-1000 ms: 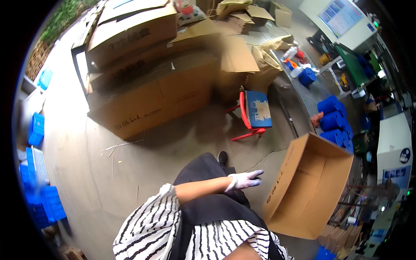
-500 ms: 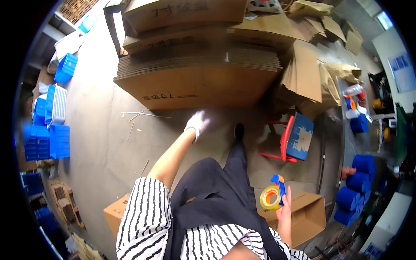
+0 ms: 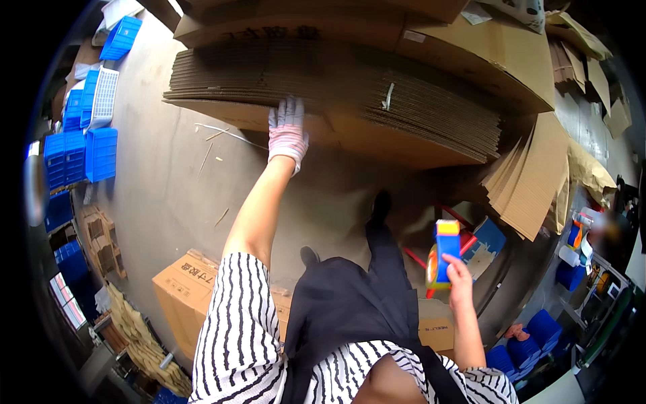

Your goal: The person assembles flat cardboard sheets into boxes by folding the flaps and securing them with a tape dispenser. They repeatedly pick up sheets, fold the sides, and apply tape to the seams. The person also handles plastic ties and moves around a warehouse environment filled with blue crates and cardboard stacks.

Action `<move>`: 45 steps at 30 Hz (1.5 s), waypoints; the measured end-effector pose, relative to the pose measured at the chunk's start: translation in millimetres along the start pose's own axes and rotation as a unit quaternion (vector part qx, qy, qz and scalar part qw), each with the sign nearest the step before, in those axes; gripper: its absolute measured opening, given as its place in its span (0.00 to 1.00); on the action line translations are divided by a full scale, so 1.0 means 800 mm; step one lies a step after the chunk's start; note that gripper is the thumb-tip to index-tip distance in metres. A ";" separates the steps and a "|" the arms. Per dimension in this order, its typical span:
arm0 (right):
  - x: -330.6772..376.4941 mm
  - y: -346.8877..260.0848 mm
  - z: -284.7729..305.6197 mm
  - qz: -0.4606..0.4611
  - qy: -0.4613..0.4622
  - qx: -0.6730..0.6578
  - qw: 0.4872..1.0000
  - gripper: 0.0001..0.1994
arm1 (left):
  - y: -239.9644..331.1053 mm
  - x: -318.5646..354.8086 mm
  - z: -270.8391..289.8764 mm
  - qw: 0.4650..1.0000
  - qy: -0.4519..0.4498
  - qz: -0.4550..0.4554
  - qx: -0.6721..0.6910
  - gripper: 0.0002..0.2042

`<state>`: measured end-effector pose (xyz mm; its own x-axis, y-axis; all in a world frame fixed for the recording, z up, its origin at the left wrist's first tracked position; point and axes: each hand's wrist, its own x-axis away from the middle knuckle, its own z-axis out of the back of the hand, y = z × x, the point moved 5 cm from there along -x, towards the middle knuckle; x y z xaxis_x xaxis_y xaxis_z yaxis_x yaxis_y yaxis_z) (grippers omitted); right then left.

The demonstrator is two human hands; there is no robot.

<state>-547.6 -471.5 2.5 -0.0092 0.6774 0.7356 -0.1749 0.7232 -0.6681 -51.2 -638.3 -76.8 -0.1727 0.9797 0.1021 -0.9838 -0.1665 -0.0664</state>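
Note:
My left hand (image 3: 288, 138), in a pale glove, reaches forward with its fingers stretched out flat against the front sheet of a stack of flattened cardboard cartons (image 3: 404, 138). The fingertips lie at the sheet's upper edge. Off to the right, my bare right hand (image 3: 460, 279) is closed around a blue tape dispenser (image 3: 447, 249) with an orange-and-yellow end. Its tape roll shows only in part, turned nearly edge-on.
More brown cartons (image 3: 498, 54) lie on the stack. A stool with a blue seat (image 3: 488, 246) and red legs stands to the right. Cardboard boxes (image 3: 185, 289) are beside and behind me. Blue crates (image 3: 101, 155) line the left; scraps (image 3: 222, 217) lie on the floor.
My left hand has moved forward from above the floor onto the cardboard stack. My right hand has raised the tape dispenser and turned it. The whole view has shifted and tilted.

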 end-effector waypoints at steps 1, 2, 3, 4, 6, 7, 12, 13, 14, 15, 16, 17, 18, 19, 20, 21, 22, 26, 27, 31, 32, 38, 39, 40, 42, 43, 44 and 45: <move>-0.019 -0.035 -0.005 0.044 0.009 0.005 0.999 0.13 | -0.005 0.012 -0.004 1.000 0.013 -0.001 0.001 0.43; -0.035 -0.083 -0.020 0.140 -0.001 0.022 0.990 0.13 | -0.005 0.025 -0.006 0.999 0.022 -0.009 -0.024 0.44; -0.049 -0.124 -0.033 0.243 0.010 0.078 0.967 0.12 | 0.001 0.037 0.001 0.997 0.064 -0.027 -0.023 0.38; -0.059 -0.160 -0.050 0.318 0.018 0.142 0.937 0.12 | 0.004 0.052 0.011 0.998 0.046 -0.036 -0.005 0.29; -0.073 -0.223 -0.108 0.442 0.014 0.248 0.862 0.11 | -0.012 0.069 0.024 0.998 -0.061 -0.031 0.014 0.19; -0.080 -0.240 -0.139 0.458 0.029 0.297 0.837 0.16 | -0.021 0.079 0.017 0.988 -0.150 -0.022 0.022 0.16; -0.096 -0.209 -0.313 0.563 0.011 0.542 0.624 0.28 | -0.053 0.143 -0.015 0.968 -0.229 -0.080 -0.068 0.14; -0.093 -0.188 -0.339 0.561 -0.014 0.563 0.606 0.28 | -0.051 0.145 0.001 0.959 -0.263 -0.086 -0.060 0.15; -0.086 -0.170 -0.359 0.574 0.002 0.569 0.589 0.28 | -0.058 0.153 0.003 0.966 -0.226 -0.115 -0.053 0.14; -0.077 -0.153 -0.378 0.586 0.013 0.575 0.570 0.27 | -0.067 0.167 0.006 0.971 -0.189 -0.139 -0.043 0.13; -0.075 -0.140 -0.393 0.588 0.025 0.584 0.559 0.26 | -0.080 0.181 0.002 0.962 -0.224 -0.148 -0.054 0.11; -0.071 -0.132 -0.406 0.590 0.055 0.590 0.548 0.24 | -0.095 0.200 0.003 0.967 -0.196 -0.158 -0.047 0.09; -0.070 -0.129 -0.417 0.589 0.066 0.592 0.546 0.24 | -0.110 0.219 0.008 0.963 -0.203 -0.169 -0.049 0.09; -0.071 -0.130 -0.428 0.587 0.080 0.593 0.545 0.24 | -0.124 0.237 0.015 0.960 -0.209 -0.182 -0.052 0.08; -0.078 -0.133 -0.437 0.570 0.097 0.605 0.548 0.24 | -0.137 0.255 0.020 0.967 -0.170 -0.191 -0.019 0.08; -0.087 -0.142 -0.440 0.549 0.119 0.618 0.550 0.23 | -0.137 0.269 0.018 0.955 -0.195 -0.217 -0.052 0.09; -0.102 -0.153 -0.443 0.505 0.143 0.628 0.575 0.23 | -0.134 0.286 0.008 0.942 -0.235 -0.238 -0.036 0.10; -0.128 -0.200 -0.453 0.408 0.277 0.614 0.616 0.21 | -0.099 0.355 0.006 0.893 -0.321 -0.282 0.139 0.08; -0.122 -0.200 -0.462 0.413 0.284 0.607 0.617 0.21 | -0.089 0.385 0.004 0.891 -0.295 -0.307 0.158 0.07; -0.055 -0.144 -0.506 0.569 0.164 0.614 0.522 0.25 | -0.058 0.503 0.001 0.867 -0.259 -0.329 0.270 0.08; -0.038 -0.126 -0.499 0.587 0.136 0.619 0.503 0.25 | -0.040 0.532 -0.010 0.854 -0.262 -0.351 0.280 0.09; -0.059 -0.088 -0.500 0.620 0.094 0.557 0.545 0.19 | 0.075 0.693 -0.050 0.734 -0.319 -0.537 0.267 0.11; -0.060 -0.096 -0.517 0.642 0.088 0.535 0.542 0.17 | 0.085 0.692 -0.044 0.716 -0.344 -0.541 0.277 0.10; -0.059 -0.108 -0.542 0.652 0.075 0.525 0.542 0.15 | 0.095 0.694 -0.041 0.696 -0.372 -0.544 0.285 0.10; -0.054 -0.132 -0.569 0.716 0.049 0.444 0.536 0.15 | 0.118 0.702 -0.057 0.683 -0.369 -0.571 0.266 0.10; -0.051 -0.143 -0.569 0.723 0.027 0.424 0.544 0.16 | 0.124 0.706 -0.062 0.680 -0.362 -0.584 0.257 0.10; -0.048 -0.148 -0.553 0.704 -0.002 0.412 0.579 0.18 | 0.128 0.704 -0.063 0.688 -0.372 -0.571 0.250 0.09; -0.040 -0.149 -0.533 0.683 -0.027 0.402 0.610 0.19 | 0.132 0.701 -0.066 0.690 -0.366 -0.574 0.247 0.09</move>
<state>-107.0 -522.1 10.7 -0.7144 0.5535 -0.4281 -0.3939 -0.8238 -0.4077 -249.5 -100.2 -78.8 0.9336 0.2087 0.2913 -0.3573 0.4770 0.8030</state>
